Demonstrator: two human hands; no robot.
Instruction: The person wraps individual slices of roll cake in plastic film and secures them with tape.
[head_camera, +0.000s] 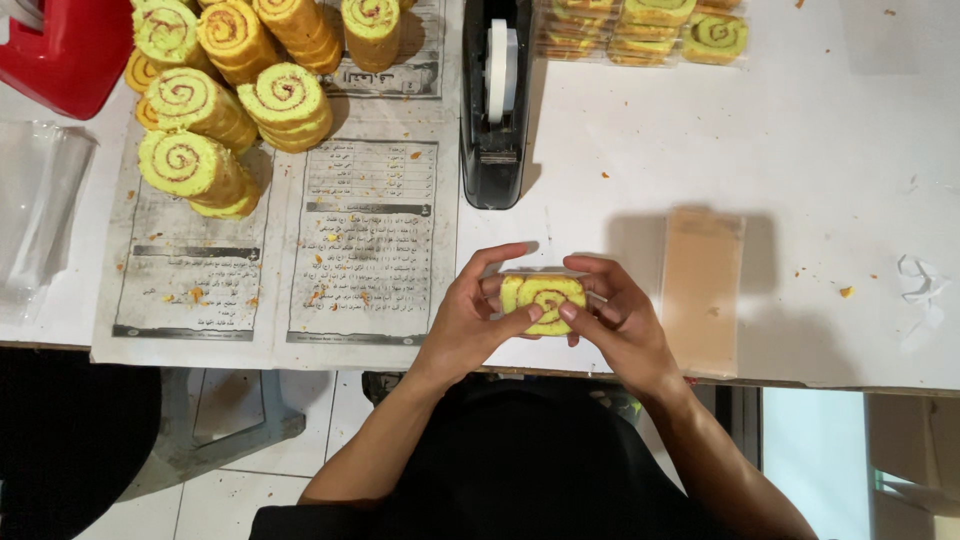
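Observation:
A yellow-green swirl roll cake slice lies at the near edge of the white table, held from both sides. My left hand grips its left side, thumb across the lower edge. My right hand grips its right side, fingers curled over the top. Whether a clear wrap covers the slice I cannot tell.
Stacks of the same roll slices stand on newspaper at the far left. A black tape dispenser sits behind my hands. Wrapped slices lie at the far centre. A tan rectangular block lies right of my hands. A red container and clear bags are at left.

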